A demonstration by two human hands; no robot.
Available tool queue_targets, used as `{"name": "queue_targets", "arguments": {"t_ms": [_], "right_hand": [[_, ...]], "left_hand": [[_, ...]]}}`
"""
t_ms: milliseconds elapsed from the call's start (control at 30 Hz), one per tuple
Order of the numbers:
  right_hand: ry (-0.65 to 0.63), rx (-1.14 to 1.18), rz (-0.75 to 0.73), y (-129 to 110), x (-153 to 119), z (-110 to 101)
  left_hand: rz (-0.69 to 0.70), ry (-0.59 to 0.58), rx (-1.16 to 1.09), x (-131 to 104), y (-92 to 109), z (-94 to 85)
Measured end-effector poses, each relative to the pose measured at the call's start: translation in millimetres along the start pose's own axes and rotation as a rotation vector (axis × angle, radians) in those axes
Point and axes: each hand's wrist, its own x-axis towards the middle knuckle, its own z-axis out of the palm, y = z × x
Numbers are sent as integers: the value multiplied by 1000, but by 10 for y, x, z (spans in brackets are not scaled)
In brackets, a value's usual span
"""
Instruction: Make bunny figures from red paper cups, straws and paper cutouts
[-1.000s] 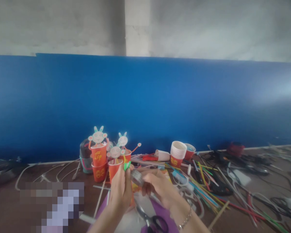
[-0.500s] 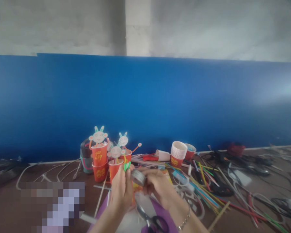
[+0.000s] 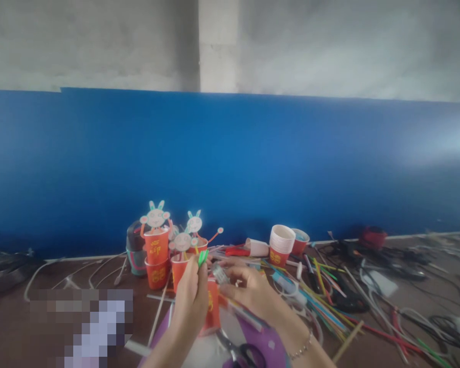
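My left hand is closed, with a small bright green strip sticking up from its fingertips; the strip's lower part is hidden. In my right hand, the fingers are curled around a small roll of tape, just right of the strip. Below the roll, beside the left palm, is a red paper cup; whether the hand touches it, I cannot tell. Black-handled scissors lie under my wrists on a purple and white sheet.
Red cups with paper rabbit figures stand at the left. Stacked paper cups stand right of centre. Colourful sticks and tangled cables spread to the right. A blue panel backs the table.
My right hand has turned, and the tape roll has tilted and sits slightly lower. The left hand and green strip have risen a little. More of the red cup between my hands shows.
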Motion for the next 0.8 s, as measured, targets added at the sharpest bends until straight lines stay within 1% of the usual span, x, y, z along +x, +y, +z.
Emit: {"name": "queue_targets", "arguments": {"t_ms": [33,100,200,300,400,467,567,633,733,800], "right_hand": [[52,-83,-22,-5,1,10],[112,-196,-54,-9,1,27],[126,-226,-89,12,-8,33],[114,-234,-107,48,-22,20],[78,-243,-135,67,-34,8],[60,-245,-158,62,-35,3],[34,-261,-172,40,-27,-6],[66,-303,-115,29,-18,-17],[164,-396,-15,37,-6,-39],[216,-434,-45,57,2,-49]], "left_hand": [[38,14,46,2,40,-26],[63,-53,104,-3,101,-71],[30,-207,109,-20,126,-92],[-12,-280,80,-23,98,-68],[-29,-284,99,-8,65,-49],[-8,-279,108,0,52,-50],[12,-283,61,-3,35,-59],[-5,-265,22,-12,27,-56],[-60,-232,-49,-14,44,-47],[-92,-238,-101,1,88,-53]]}}
